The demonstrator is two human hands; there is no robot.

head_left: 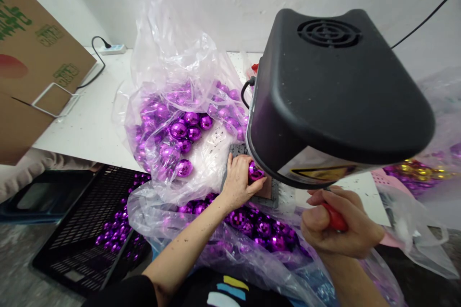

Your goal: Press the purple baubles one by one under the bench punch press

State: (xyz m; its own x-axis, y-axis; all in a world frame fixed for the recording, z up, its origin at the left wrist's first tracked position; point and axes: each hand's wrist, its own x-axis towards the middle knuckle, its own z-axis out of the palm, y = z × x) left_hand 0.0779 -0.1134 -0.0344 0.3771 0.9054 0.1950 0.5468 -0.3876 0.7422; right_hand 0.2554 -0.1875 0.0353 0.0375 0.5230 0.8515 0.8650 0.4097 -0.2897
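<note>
My left hand (239, 177) is closed around a shiny purple faceted ball (256, 171), held over a grey plate with a brown pad (264, 189). Above it looms a large black machine housing (334, 100) with a vent on top and a warning label; it hides part of the plate. My right hand (340, 223) grips a red lever handle (334, 217) below the housing's front edge. Beside my left hand, more purple balls (179, 129) lie in a clear plastic bag (212, 153). Below my left forearm, further purple balls (262, 225) fill another bag.
A black plastic crate (72, 244) holds small purple balls at the lower left. A cardboard box (36, 67) and a power strip (113, 49) are on the white table (97, 127). At right is a pink basket (382, 180) near bagged gold and purple balls (425, 170).
</note>
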